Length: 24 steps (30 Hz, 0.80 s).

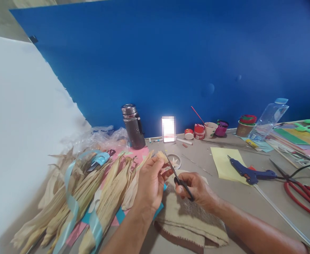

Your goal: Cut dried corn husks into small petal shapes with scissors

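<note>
My left hand (152, 181) pinches a small pale piece of corn husk (161, 155) between thumb and fingers. In my right hand (197, 190) is a pair of black-handled scissors (180, 182), their blades pointing up and left beside the husk piece. Whether the blades touch the husk I cannot tell. Below both hands lies a folded beige cloth (184, 220). Just behind the blades, a roll of tape (179, 161) rests on the table with a pale pointed husk shape at its centre. Dried corn husks (118, 183) are heaped left of my left hand.
A dark flask (134, 128) stands at the back, left of a bright phone-like screen (168, 129). Paint pots (199, 130) and a paper cup (211, 129) line the blue board. Rightward are a blue glue gun (250, 173), yellow paper (224, 158), red-handled scissors (300, 194) and a plastic bottle (268, 120).
</note>
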Available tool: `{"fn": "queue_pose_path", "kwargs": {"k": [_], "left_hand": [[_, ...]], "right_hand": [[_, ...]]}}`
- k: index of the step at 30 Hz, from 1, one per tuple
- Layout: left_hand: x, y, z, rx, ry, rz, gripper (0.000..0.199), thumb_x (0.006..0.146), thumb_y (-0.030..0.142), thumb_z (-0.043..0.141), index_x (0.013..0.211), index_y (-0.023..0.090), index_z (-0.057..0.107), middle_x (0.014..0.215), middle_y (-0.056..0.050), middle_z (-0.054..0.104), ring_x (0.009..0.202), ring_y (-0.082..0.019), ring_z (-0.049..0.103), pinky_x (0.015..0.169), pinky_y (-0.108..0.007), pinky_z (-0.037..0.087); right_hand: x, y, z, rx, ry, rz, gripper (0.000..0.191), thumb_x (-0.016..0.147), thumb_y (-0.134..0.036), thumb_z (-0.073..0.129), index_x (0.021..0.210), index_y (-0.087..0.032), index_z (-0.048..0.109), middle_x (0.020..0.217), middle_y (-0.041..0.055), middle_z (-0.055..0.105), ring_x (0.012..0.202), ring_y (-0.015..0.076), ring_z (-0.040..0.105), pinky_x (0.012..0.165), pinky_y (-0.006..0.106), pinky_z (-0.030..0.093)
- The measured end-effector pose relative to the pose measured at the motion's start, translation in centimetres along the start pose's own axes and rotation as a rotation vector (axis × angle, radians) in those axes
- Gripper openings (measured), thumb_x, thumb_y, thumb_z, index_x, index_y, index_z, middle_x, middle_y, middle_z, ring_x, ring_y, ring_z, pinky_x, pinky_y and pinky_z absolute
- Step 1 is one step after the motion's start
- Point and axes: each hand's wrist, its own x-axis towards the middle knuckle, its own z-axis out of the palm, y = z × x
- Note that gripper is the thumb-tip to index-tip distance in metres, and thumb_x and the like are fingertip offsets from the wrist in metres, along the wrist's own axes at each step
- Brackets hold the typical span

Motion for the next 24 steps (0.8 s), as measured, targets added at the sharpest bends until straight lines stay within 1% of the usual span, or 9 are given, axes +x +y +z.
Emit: {"fn": "queue_pose_path", "kwargs": {"k": [5,8,11,13,16,20,24], "left_hand": [[0.0,0.0,-0.1,0.007,-0.015,0.016,0.016,0.069,0.027,0.077,0.073,0.016,0.066,0.077,-0.002,0.067,0.076,-0.015,0.063,0.069,-0.029,0.055],[0.1,0.0,-0.2,0.008,-0.009,0.011,0.017,0.069,0.026,0.078,0.073,0.016,0.065,0.077,-0.002,0.067,0.076,-0.015,0.063,0.069,-0.029,0.054],[0.1,0.1,-0.3,0.015,-0.023,0.008,0.018,0.070,0.028,0.078,0.074,0.017,0.065,0.078,-0.002,0.066,0.076,-0.015,0.062,0.068,-0.028,0.054],[0.1,0.2,-0.4,0.026,-0.038,0.005,0.018,0.070,0.029,0.078,0.071,0.017,0.064,0.076,-0.002,0.065,0.074,-0.014,0.062,0.068,-0.027,0.053],[0.2,0.5,-0.7,0.049,-0.044,-0.007,0.019,0.068,0.027,0.078,0.068,0.017,0.063,0.072,-0.001,0.063,0.069,-0.013,0.060,0.067,-0.027,0.053],[0.2,0.7,-0.9,0.109,-0.061,-0.012,0.014,0.069,0.025,0.076,0.071,0.016,0.066,0.074,-0.002,0.064,0.068,-0.013,0.060,0.067,-0.028,0.054],[-0.1,1.1,-0.7,0.142,-0.064,-0.022,0.012,0.067,0.022,0.076,0.067,0.015,0.066,0.071,-0.001,0.062,0.065,-0.012,0.058,0.065,-0.027,0.054]], "right_hand": [[0.0,0.0,0.0,-0.006,0.011,0.013,0.049,0.062,-0.062,0.076,0.057,-0.018,0.054,0.050,-0.0035,0.049,0.046,0.0083,0.038,0.045,0.023,0.031],[0.2,0.3,0.1,-0.011,0.010,-0.004,0.050,0.063,-0.062,0.075,0.055,-0.018,0.053,0.048,-0.0034,0.047,0.046,0.0085,0.039,0.045,0.023,0.032],[0.3,0.7,0.1,-0.024,0.016,-0.018,0.050,0.063,-0.061,0.076,0.053,-0.018,0.053,0.047,-0.0036,0.046,0.046,0.0086,0.038,0.045,0.023,0.031],[0.3,0.9,0.1,-0.041,0.029,-0.018,0.050,0.063,-0.061,0.076,0.053,-0.018,0.054,0.047,-0.0033,0.046,0.045,0.0085,0.037,0.045,0.023,0.029],[0.1,0.9,-0.1,-0.048,0.006,-0.016,0.053,0.066,-0.066,0.073,0.054,-0.017,0.055,0.047,-0.0021,0.048,0.045,0.0082,0.036,0.045,0.023,0.025],[-0.3,0.3,-0.4,-0.024,-0.083,-0.025,0.059,0.068,-0.073,0.066,0.061,-0.015,0.057,0.053,-0.0002,0.053,0.048,0.0080,0.036,0.045,0.023,0.023],[-0.5,-0.2,-0.5,-0.033,-0.080,-0.017,0.060,0.067,-0.074,0.067,0.059,-0.016,0.055,0.052,-0.0009,0.051,0.048,0.0080,0.037,0.045,0.022,0.023]]}}
